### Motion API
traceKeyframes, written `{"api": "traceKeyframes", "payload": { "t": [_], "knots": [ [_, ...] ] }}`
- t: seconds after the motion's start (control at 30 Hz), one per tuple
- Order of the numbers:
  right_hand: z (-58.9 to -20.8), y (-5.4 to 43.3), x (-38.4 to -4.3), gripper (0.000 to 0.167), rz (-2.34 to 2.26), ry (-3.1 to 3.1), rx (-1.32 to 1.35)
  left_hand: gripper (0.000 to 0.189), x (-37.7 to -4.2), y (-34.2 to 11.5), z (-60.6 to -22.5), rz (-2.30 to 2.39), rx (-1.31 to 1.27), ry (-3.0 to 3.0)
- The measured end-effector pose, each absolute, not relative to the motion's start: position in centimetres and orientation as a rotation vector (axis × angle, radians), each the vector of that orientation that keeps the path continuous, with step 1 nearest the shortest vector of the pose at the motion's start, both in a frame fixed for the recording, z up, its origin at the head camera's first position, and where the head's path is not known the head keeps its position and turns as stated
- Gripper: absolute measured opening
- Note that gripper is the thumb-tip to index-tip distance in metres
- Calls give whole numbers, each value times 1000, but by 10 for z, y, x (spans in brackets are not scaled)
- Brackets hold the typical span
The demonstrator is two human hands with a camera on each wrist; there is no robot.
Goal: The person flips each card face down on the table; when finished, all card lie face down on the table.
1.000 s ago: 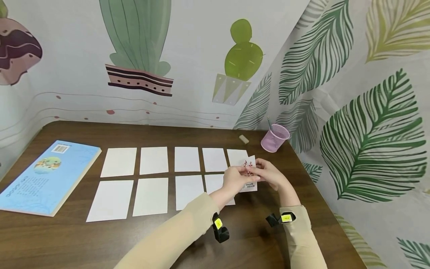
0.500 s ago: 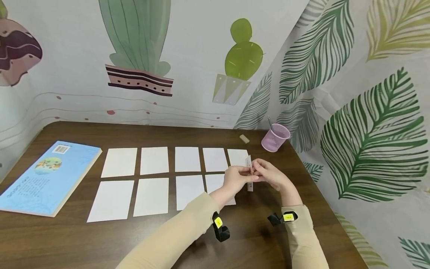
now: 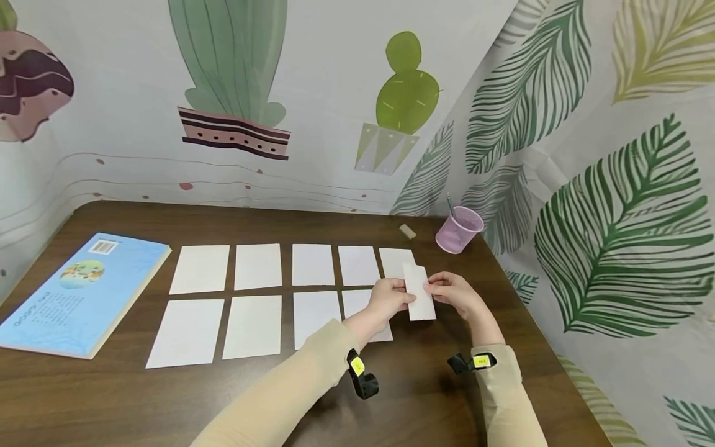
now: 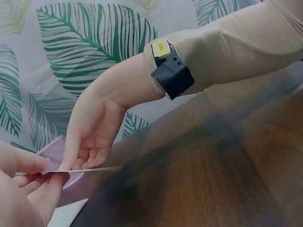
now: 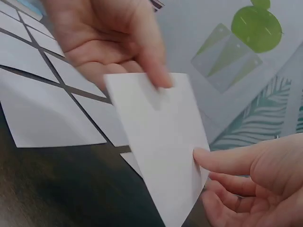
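Between the two hands, above the right part of the table, is a white card [image 3: 419,293] with its blank side up. My left hand [image 3: 386,300] pinches its left edge, thumb on top. The thumb and fingers of my right hand [image 3: 457,292] pinch the opposite edge. Seen edge-on in the left wrist view, the card [image 4: 97,169] is a thin line. The right wrist view shows its blank face [image 5: 158,127] and both thumbs on it. White sheets [image 3: 315,264] lie in two rows to the left; the left hand and card partly cover the rightmost ones.
A blue book [image 3: 84,292] lies at the table's left. At the back right stand a pink mesh pen cup [image 3: 459,231] holding a pencil [image 3: 450,205], and a small eraser [image 3: 408,231]. A printed cloth wall [image 3: 324,93] borders the brown table [image 3: 313,403].
The card has turned over from its printed side, through edge-on, to its blank side. Both hands have stayed in nearly the same place, with small shifts of the fingers.
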State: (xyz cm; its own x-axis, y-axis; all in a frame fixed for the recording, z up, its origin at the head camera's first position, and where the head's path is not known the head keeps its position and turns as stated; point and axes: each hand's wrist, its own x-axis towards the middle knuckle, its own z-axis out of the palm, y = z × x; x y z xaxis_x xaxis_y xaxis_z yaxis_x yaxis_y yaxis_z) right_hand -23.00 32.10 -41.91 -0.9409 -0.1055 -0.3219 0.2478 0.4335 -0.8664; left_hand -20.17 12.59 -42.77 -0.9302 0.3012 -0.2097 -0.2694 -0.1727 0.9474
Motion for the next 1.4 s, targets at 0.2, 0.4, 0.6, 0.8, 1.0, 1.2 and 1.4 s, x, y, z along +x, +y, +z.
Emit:
{"api": "traceKeyframes", "payload": {
  "t": [0.2, 0.4, 0.6, 0.8, 1.0, 1.2, 1.4],
  "knots": [
    [-425, 331, -230, 53, -1540, 2308, 102, 35, -199, 124, -436, 2139, 17, 1723],
    [-430, 335, -231, 45, -1549, 2262, 85, 34, -198, 124, -448, 2128, -2, 1720],
    [-433, 335, -229, 47, -1467, 2265, 90, 37, -200, 125, -458, 2080, -41, 1783],
    [-437, 338, -228, 44, -1416, 2259, 72, 40, -200, 123, -462, 2059, -80, 1802],
    [-440, 340, -228, 45, -1404, 2266, 100, 47, -199, 116, -459, 2054, -84, 1823],
    [-443, 339, -228, 46, -1366, 2298, 118, 50, -198, 107, -455, 2025, -67, 1879],
    [-441, 335, -226, 41, -1313, 2357, 142, 51, -197, 103, -454, 2056, -53, 1830]
  ]
}}
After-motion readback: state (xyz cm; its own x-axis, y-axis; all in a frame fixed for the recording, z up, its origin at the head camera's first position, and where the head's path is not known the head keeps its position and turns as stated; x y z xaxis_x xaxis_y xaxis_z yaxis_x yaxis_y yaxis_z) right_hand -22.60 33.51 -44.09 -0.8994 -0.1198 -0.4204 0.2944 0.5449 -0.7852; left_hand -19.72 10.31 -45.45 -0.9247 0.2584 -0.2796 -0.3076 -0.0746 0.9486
